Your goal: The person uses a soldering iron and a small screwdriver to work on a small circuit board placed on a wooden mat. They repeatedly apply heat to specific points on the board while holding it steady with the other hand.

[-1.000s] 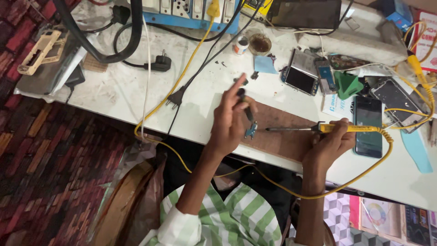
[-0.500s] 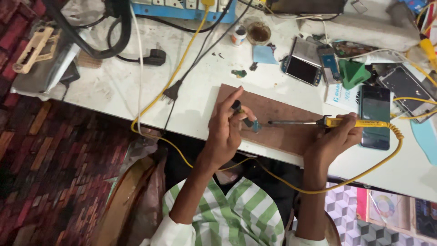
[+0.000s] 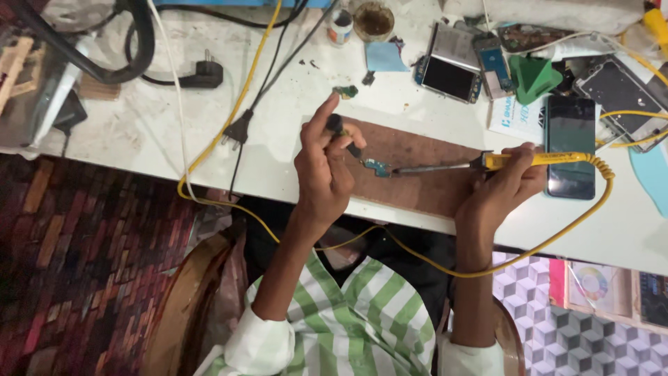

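Gripping a yellow soldering iron (image 3: 536,159) pen-fashion, the right hand (image 3: 504,188) lays its dark metal tip against a small blue-green board (image 3: 378,167) that lies on a brown mat (image 3: 424,170) at the near edge of the white bench (image 3: 139,139). Opposite it, the left hand (image 3: 323,174) pinches black tweezers (image 3: 346,138) between thumb and fingers, forefinger raised, their points slanting down to the board's other side and seemingly pinning it; whether they touch it is hard to tell.

Judging by this, soldering is under way on the board. What follows likely calls for a steady tip on one spot, a firm hold from the tweezers so the light board does not slide, and care that the coiled yellow cable (image 3: 557,237) looping round the right wrist does not tug the iron.

As for materials, the mat looks matte and worn. The bench top is scuffed and stained. The iron's handle is smooth plastic, its shaft thin and straight. A black phone (image 3: 570,146) with a glossy glass face lies just beside the right hand. Farther back sit a green plastic wedge (image 3: 532,75), an opened phone (image 3: 452,59), a small round pot (image 3: 374,19) and a black plug (image 3: 205,73)
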